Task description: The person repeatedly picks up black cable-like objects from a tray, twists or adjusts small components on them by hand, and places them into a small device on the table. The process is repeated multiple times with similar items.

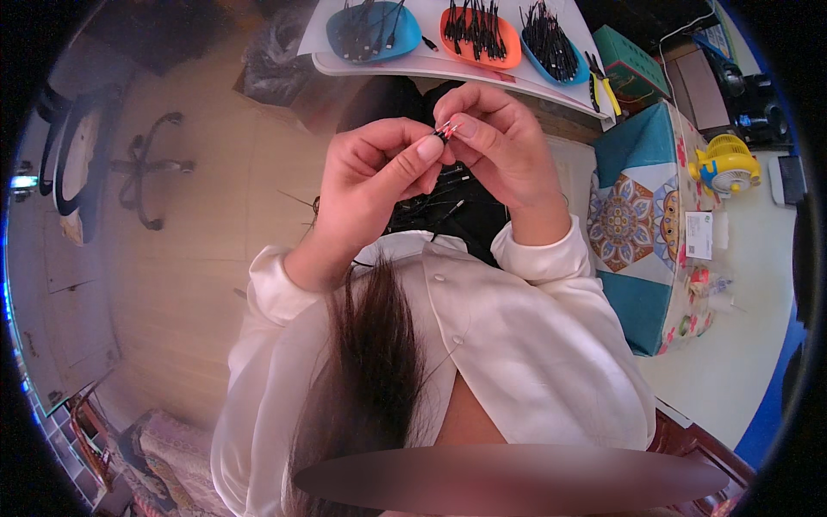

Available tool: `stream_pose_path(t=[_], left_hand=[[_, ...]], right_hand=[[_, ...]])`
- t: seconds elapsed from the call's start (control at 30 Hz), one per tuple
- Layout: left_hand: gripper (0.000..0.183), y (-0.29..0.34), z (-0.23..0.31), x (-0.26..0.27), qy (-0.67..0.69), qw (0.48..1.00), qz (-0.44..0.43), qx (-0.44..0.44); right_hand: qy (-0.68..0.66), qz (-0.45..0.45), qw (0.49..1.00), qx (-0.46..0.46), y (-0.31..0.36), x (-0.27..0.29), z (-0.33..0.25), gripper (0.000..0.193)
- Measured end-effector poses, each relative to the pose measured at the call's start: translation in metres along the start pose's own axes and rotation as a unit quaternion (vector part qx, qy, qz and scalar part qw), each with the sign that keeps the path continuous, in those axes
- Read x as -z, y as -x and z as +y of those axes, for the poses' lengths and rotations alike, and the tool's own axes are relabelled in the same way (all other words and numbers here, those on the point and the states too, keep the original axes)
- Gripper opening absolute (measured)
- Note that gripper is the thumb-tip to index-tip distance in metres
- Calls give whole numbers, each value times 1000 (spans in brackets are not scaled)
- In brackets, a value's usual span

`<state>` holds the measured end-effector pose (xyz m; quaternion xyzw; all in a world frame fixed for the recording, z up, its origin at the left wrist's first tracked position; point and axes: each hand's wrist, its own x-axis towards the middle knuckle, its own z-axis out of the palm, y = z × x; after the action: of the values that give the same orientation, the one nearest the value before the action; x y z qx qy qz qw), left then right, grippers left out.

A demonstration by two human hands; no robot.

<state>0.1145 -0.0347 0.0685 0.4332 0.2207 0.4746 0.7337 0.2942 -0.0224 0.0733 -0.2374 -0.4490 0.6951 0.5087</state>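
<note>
Between my two hands is a thin black cable point(444, 133) whose end splits into short red and pale wires. My left hand point(370, 177) pinches the black part between thumb and fingers. My right hand point(508, 146) is closed at the split end, thumb and forefinger at the fine wires. Both hands are raised over my lap, just short of the white table point(413, 67). More black cables point(450, 211), some with small metal plugs, lie across my dark-clad lap.
On the table stand a blue tray point(345, 53), an orange tray point(482, 60) and another blue tray point(560, 79), all holding black cables. Yellow-handled pliers point(610, 95) lie at its right edge. Rightward are a green box point(631, 67), a patterned covered block point(633, 224) and a yellow fan point(726, 166).
</note>
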Motion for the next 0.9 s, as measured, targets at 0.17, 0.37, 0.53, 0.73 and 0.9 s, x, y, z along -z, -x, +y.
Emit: stream_pose_path(t=[0.17,0.37,0.53,0.73,0.9], left_hand=[[15,0,-5,-1,-25,998,-3,-56],[15,3,-2,0,-40,999,-11,-13],[16,1,-1,0,-35,999,6,29],[17,1,0,-3,-61,998,0,25],[17,1,4,2,-82,995,-9,60]], right_hand=[[-62,-7,996,-71,-1,1,7,17],[-42,-31,993,-109,-2,3,2,19],[18,-31,992,-118,1,2,0,21],[45,-46,990,-128,-2,11,-6,20],[21,-47,988,-147,-1,12,2,18]])
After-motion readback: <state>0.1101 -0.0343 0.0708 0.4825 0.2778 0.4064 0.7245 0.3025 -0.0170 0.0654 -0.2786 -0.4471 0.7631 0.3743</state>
